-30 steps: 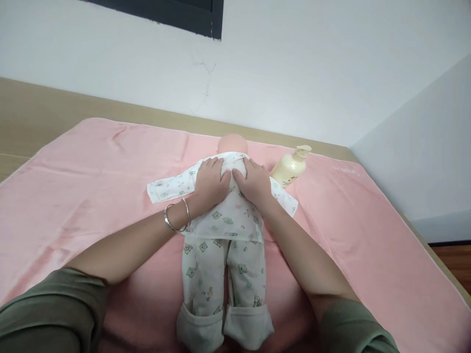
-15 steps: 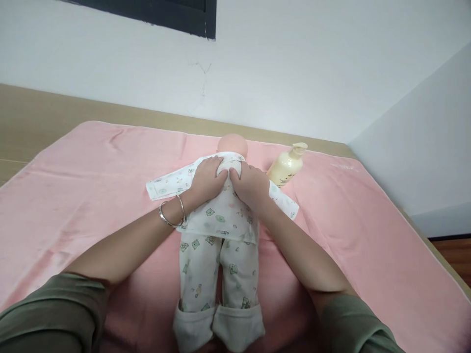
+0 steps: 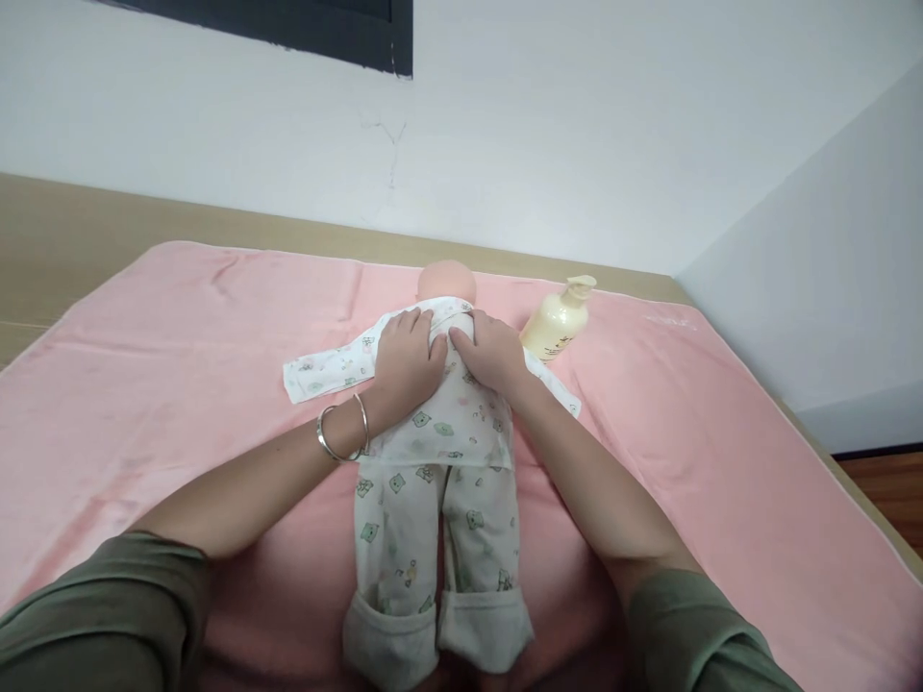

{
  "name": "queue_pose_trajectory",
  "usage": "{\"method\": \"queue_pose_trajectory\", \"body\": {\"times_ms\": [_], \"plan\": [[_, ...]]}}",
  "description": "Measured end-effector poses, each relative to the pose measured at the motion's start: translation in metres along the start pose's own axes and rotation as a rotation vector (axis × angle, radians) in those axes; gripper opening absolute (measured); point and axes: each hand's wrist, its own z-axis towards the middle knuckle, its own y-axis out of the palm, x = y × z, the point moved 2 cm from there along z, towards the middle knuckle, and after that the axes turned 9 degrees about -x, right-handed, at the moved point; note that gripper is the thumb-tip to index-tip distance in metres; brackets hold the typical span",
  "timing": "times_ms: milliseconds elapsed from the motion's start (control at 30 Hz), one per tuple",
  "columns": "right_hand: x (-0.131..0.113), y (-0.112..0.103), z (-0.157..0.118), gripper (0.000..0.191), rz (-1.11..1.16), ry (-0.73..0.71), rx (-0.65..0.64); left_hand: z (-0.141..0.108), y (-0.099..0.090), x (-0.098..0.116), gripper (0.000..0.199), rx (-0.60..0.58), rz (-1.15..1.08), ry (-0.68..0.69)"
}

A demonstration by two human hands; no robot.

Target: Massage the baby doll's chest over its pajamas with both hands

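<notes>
A baby doll [image 3: 447,281] lies stretched out on a pink mat [image 3: 216,413], its bald head toward the wall. It wears a white printed top [image 3: 433,432] with both sleeves spread sideways, and matching trousers [image 3: 400,524] with turned-up cuffs. My left hand [image 3: 410,363] rests flat on the left of the doll's upper body, fingers extended toward its shoulder. On the other side lies my right hand [image 3: 494,354], fingers also extended, its thumb near the left thumb. Both palms press on the top and hide part of it. A silver bangle [image 3: 342,430] circles my left wrist.
A cream pump bottle [image 3: 559,319] stands tilted in view on the mat, just right of the doll's shoulder. The mat covers a wooden surface [image 3: 93,216] set against a white wall [image 3: 534,135]. A dark frame [image 3: 346,38] is on the wall.
The doll's trouser legs have shifted slightly right. My hands stay on its upper body, the left one lying a little flatter, with its thumb slightly lower. The view has moved a little.
</notes>
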Motion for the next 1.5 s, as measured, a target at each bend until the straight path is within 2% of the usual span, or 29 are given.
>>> {"method": "queue_pose_trajectory", "body": {"times_ms": [133,233,300,367,500,600,733,833,933,1033,1100,1167,1267,1367,1500], "plan": [[-0.019,0.0,-0.021,0.038,-0.171,-0.099,0.067,0.002,-0.01,0.007,0.034,-0.086,0.018,0.08],[-0.032,0.005,-0.037,0.04,-0.245,-0.202,0.131,0.014,-0.013,-0.001,0.026,-0.166,-0.053,0.097],[-0.031,0.007,-0.037,0.04,-0.204,-0.212,0.139,0.019,-0.012,-0.007,0.025,-0.186,-0.093,0.082],[-0.024,0.006,-0.027,0.039,-0.118,-0.193,0.105,0.017,-0.009,-0.007,0.029,-0.174,-0.065,0.065],[-0.003,-0.001,0.0,0.04,0.033,-0.132,0.0,-0.007,-0.004,0.008,0.04,-0.109,0.067,0.093],[-0.002,-0.004,0.0,0.043,0.015,-0.108,-0.03,-0.014,-0.003,0.012,0.046,-0.101,0.066,0.106],[-0.021,0.001,-0.024,0.05,-0.159,-0.157,0.045,0.009,-0.006,-0.007,0.041,-0.181,-0.039,0.09],[-0.029,0.004,-0.034,0.053,-0.183,-0.225,0.085,0.024,-0.01,-0.021,0.037,-0.195,-0.135,0.047],[-0.019,0.001,-0.02,0.048,-0.071,-0.19,0.05,0.015,-0.011,-0.014,0.037,-0.162,-0.051,0.049],[-0.005,-0.006,-0.002,0.046,0.033,-0.102,-0.019,-0.007,-0.011,0.005,0.04,-0.089,0.108,0.148],[-0.003,-0.007,-0.001,0.047,0.026,-0.08,-0.032,-0.014,-0.01,0.013,0.039,-0.07,0.14,0.222],[-0.009,-0.003,-0.009,0.047,-0.057,-0.1,0.011,-0.011,-0.011,0.012,0.034,-0.091,0.113,0.229],[-0.024,0.01,-0.031,0.048,-0.198,-0.223,0.143,0.007,-0.014,-0.004,0.028,-0.145,-0.012,0.076],[-0.03,0.017,-0.037,0.049,-0.191,-0.34,0.2,0.018,-0.014,-0.014,0.028,-0.154,-0.079,-0.037],[-0.012,0.009,-0.013,0.046,-0.033,-0.21,0.121,0.002,-0.008,-0.001,0.036,-0.063,0.05,0.113]]}}
